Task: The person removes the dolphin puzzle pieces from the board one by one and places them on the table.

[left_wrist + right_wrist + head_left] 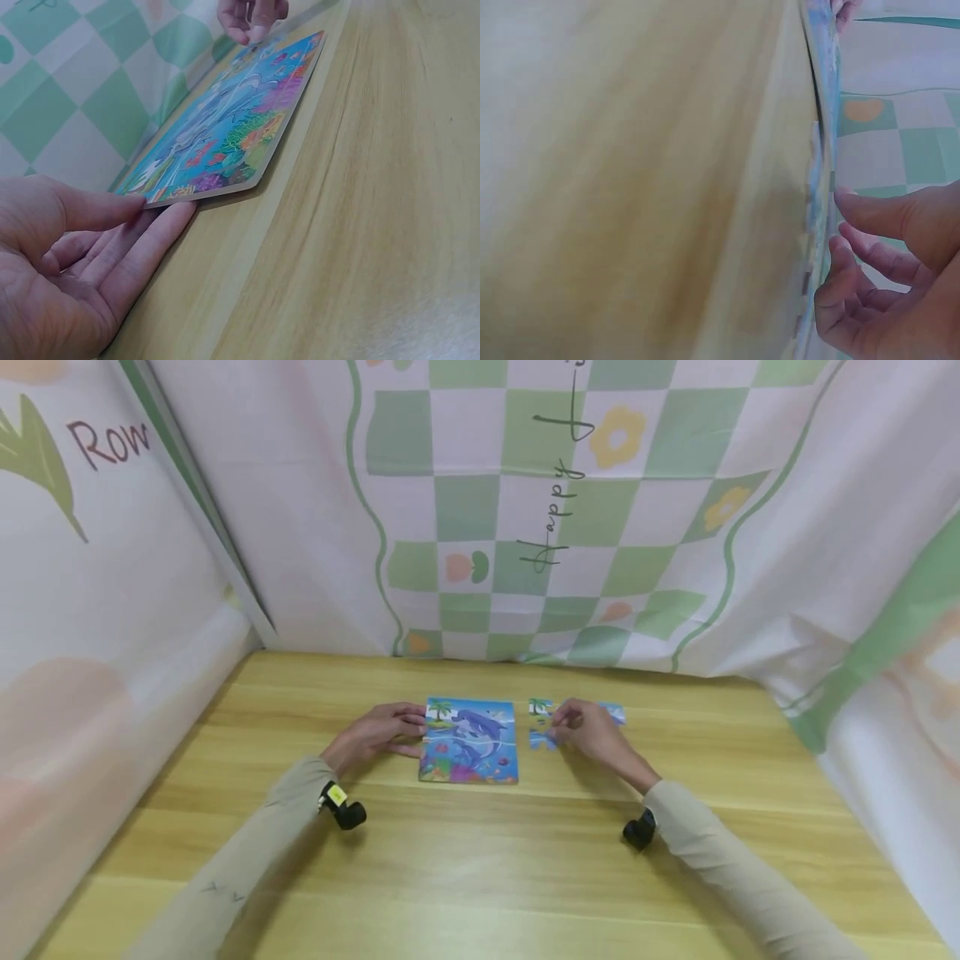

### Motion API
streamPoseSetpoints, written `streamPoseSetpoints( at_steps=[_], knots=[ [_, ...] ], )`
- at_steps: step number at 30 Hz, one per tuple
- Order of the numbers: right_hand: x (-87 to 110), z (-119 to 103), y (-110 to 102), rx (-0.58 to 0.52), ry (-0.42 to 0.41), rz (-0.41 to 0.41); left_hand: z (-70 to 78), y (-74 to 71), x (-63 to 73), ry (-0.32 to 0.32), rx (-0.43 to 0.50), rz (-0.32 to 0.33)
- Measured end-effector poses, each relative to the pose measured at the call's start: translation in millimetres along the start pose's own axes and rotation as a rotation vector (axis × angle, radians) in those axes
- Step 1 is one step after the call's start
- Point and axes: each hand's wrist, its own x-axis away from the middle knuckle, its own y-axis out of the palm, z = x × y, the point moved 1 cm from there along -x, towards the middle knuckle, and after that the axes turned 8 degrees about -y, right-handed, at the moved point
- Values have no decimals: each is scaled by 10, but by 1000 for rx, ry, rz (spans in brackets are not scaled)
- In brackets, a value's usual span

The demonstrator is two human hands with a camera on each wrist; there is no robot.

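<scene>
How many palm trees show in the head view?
2 palm trees: one on the dolphin board, one on the puzzle pieces beside the right hand, which may hide more.

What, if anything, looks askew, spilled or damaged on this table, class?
Nothing stands out as spilled or damaged. The picture board is slightly raised off the table at one edge, but the left hand grips it there.

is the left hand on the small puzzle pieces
No, the head view shows the left hand at the dolphin picture's left edge, while the small puzzle pieces lie by the right hand.
</scene>
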Motion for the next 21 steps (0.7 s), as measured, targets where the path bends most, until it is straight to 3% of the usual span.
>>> streamPoseSetpoints(
  at_steps=[10,21],
  knots=[
    [-88,-249,59,-110,-18,-56,3,31,-5,-7,5,13],
    [-212,-582,403,-254,10,-171,22,34,36,18,8,3]
  ],
)
